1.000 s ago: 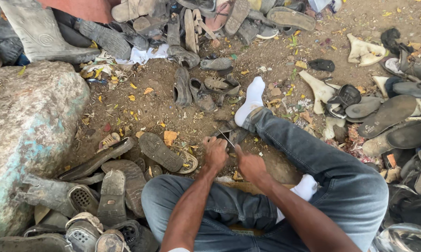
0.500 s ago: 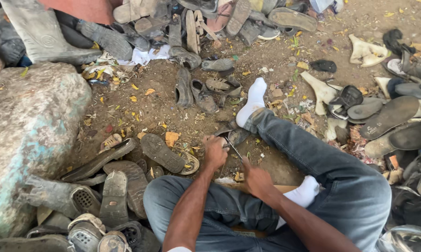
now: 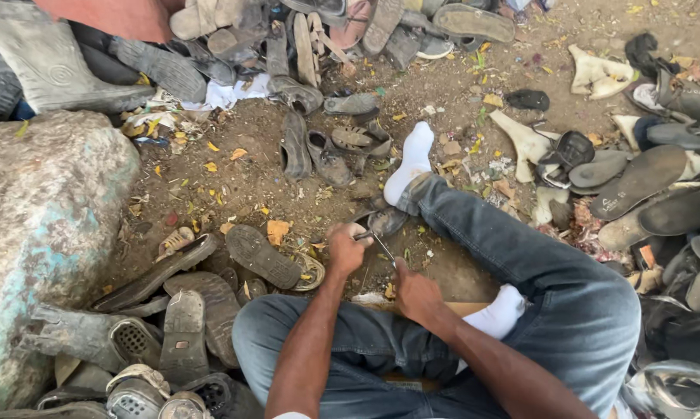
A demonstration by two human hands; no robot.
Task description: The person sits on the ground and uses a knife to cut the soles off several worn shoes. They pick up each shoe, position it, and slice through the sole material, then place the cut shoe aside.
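**Sitting in the dirt with a blade and a shoe sole, old shoes all around**

So the person is sitting on bare ground (image 3: 233, 186), jeans on, white socks, one leg stretched out forward and the other folded in. Both forearms reach down and forward between the knees, elbows bent, hands meeting just in front of the lap.

The left hand (image 3: 344, 250) is curled into a fist, knuckles up, wrist a bit bent. Its grip is pressed together around something small at the edge of a dark shoe sole (image 3: 387, 222) that lies on the dirt right beside the stretched-out leg, near the sock. I can't tell exactly what the fingers pinch, it's too small.

The right hand (image 3: 413, 293) sits a little closer to the body, fist closed too, grip clamped on the handle end of a thin metal blade (image 3: 384, 247). The blade slants up and away from that hand toward the left fist and the sole, so the two hands are near each other with the blade bridging the gap.

Stuff around: a worn brown sole (image 3: 261, 256) flat on the ground just left of the left hand, more soles and chunky treads piled by the left knee, a big pale rock (image 3: 39, 225) with bluish stains on the left, a grey rubber boot (image 3: 51, 62) up top, and sandals heaped on the right side.
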